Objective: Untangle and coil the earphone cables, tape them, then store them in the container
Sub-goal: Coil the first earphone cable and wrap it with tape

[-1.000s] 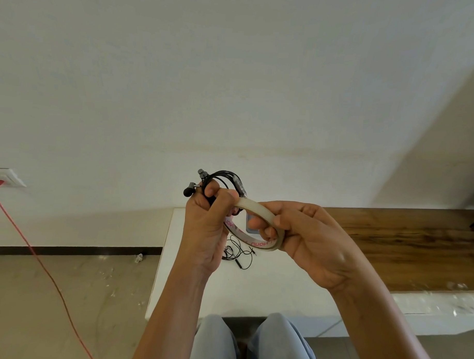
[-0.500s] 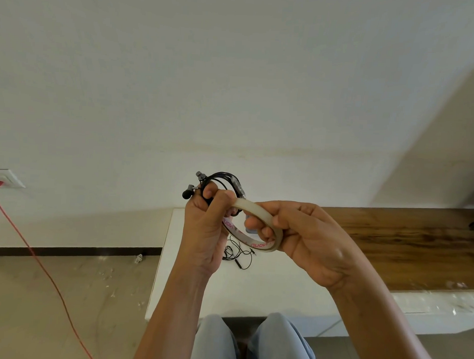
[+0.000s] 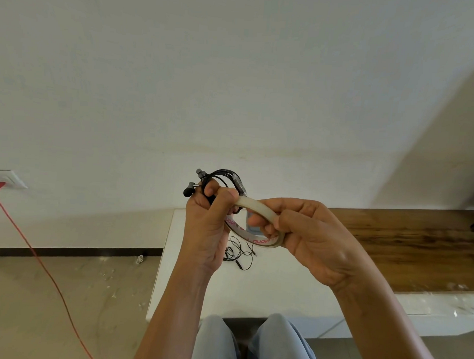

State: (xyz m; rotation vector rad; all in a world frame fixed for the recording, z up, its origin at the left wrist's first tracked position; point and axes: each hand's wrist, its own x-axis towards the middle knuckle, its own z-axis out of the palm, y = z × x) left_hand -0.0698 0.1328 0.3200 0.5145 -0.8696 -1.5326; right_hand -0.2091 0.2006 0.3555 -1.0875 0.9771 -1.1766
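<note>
Taping the coil looks to be the step in hand. The left hand (image 3: 207, 226) grips the coiled black earphones (image 3: 238, 183) between its thumb and curled fingers. The coil stands out of the fist at twelve o'clock, and the two earbuds poke toward ten. The right hand (image 3: 312, 235) has its fingers curled round the tape roll (image 3: 256, 205), which touches the left thumb and lies at four o'clock of the coil.

To do this well, the left thumb should pin the free tape end flat on the bundled cable while the right hand draws the roll away, so that a short strip peels taut. Whether the end is already stuck down I cannot tell. The strip should cross all the loops at one spot, snug but not crushing.

A second, tangled pair (image 3: 229, 254) lies on the white table (image 3: 267, 293) at six o'clock of the hands, not yet coiled.
</note>
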